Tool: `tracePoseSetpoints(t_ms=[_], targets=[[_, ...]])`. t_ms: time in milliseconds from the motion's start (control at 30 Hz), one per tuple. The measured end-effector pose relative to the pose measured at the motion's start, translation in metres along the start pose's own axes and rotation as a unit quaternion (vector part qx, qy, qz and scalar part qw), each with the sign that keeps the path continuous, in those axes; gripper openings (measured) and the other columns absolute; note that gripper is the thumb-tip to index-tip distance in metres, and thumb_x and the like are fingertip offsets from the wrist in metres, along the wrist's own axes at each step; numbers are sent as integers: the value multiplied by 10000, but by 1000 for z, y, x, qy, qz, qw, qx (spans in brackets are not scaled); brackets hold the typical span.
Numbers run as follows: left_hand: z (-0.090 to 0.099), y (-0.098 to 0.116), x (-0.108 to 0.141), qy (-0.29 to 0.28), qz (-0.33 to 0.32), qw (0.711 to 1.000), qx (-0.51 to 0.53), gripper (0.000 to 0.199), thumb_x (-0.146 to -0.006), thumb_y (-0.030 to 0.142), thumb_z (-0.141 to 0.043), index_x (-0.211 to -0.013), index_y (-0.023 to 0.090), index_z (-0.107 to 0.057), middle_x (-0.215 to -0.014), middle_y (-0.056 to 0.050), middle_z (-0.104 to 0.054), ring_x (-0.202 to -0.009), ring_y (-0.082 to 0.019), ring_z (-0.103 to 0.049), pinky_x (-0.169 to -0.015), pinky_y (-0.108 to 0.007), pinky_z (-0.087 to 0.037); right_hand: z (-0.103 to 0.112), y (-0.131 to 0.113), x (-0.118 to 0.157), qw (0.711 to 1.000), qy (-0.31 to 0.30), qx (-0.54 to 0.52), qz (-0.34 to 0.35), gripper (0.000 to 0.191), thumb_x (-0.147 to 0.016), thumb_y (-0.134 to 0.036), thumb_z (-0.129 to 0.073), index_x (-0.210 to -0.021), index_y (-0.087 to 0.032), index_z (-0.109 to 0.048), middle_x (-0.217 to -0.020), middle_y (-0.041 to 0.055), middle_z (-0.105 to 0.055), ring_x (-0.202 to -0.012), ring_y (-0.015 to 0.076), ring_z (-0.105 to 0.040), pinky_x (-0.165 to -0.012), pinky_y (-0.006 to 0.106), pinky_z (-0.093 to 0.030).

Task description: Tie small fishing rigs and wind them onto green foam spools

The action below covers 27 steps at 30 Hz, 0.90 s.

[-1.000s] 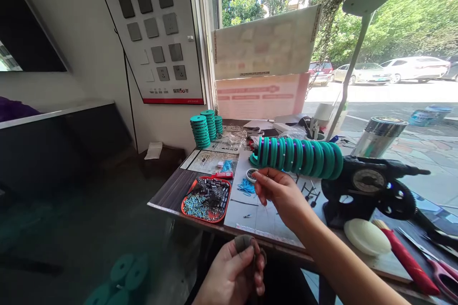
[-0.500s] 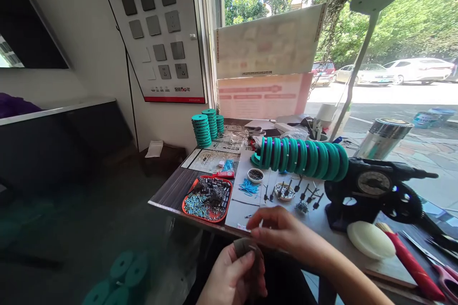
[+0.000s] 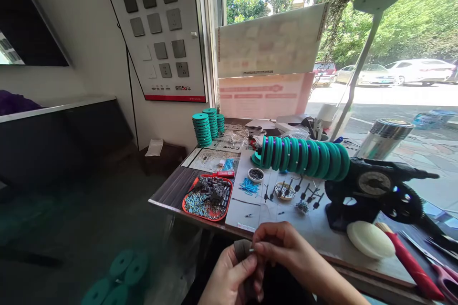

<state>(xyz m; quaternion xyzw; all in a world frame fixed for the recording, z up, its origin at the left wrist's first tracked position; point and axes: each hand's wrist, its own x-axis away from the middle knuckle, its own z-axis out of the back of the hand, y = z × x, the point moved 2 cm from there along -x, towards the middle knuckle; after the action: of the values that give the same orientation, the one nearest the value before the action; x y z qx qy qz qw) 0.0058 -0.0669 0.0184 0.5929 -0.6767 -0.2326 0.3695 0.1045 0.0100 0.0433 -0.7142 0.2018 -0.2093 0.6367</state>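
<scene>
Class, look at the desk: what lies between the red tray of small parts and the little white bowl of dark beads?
In the head view, a loose pile of thin blue pieces lies between the red tray and the white bowl.

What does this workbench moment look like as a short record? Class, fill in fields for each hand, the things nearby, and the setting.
Left hand: grips a small grey-brown piece
Right hand: pinches a thin pale pin against that piece
Nearby: red tray of small parts; row of green spools on a black hand-crank machine
Setting: table by a window
</scene>
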Motion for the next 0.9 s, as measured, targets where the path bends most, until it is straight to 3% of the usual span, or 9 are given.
tracePoseSetpoints(t_ms=[300,400,500,567,633,733,900], targets=[[1,1,0,13,1,1000,-1,229,-649,316,-654,-644,118,-539,-514,22,-482,-404,-42,-411,-401,-171,-323,4,-5,1,1000,-17,15,-9,213,-734,-346,-585,-765,-136,-589,-598,1,-590,-572,125,-533,-523,215,-368],[4,0,-1,38,-1,999,-6,224,-645,315,-659,-658,120,-549,-549,14,-513,-414,-44,-427,-412,-173,-329,19,-10,1,990,98,95,16,239,-743,-354,-555,-869,-153,-588,-639,1,-568,-566,131,-503,-508,228,-362],[10,-5,-2,101,-20,993,-49,250,-621,327,-676,-743,127,-587,-604,-4,-562,-487,-75,-489,-489,-201,-391,35,-19,2,930,282,222,75,257,-778,-375,-481,-873,-160,-586,-599,9,-544,-538,152,-487,-532,264,-369],[17,-6,-2,156,-73,977,-124,274,-628,324,-669,-817,135,-608,-720,-40,-609,-657,-126,-555,-647,-242,-434,40,-26,0,878,351,312,92,278,-796,-372,-443,-891,-162,-598,-594,26,-570,-545,176,-510,-559,284,-369],[22,-7,-2,196,-122,948,-218,303,-656,309,-643,-906,141,-611,-867,-78,-622,-853,-177,-553,-812,-277,-397,42,-31,-7,840,370,390,76,308,-809,-356,-414,-959,-158,-595,-605,42,-608,-551,200,-540,-567,295,-361],[24,-3,0,209,-136,909,-333,378,-686,284,-607,-1031,134,-574,-998,-115,-599,-967,-217,-522,-882,-298,-351,41,-34,-22,805,358,472,35,349,-827,-337,-379,-1058,-148,-559,-594,49,-633,-576,232,-575,-548,293,-335],[18,11,-1,200,-144,871,-425,387,-712,248,-557,-1083,141,-540,-974,-102,-598,-912,-217,-535,-819,-294,-374,43,-33,-36,806,356,472,15,252,-828,-314,-383,-822,-203,-609,-553,25,-616,-561,211,-564,-490,259,-286]])
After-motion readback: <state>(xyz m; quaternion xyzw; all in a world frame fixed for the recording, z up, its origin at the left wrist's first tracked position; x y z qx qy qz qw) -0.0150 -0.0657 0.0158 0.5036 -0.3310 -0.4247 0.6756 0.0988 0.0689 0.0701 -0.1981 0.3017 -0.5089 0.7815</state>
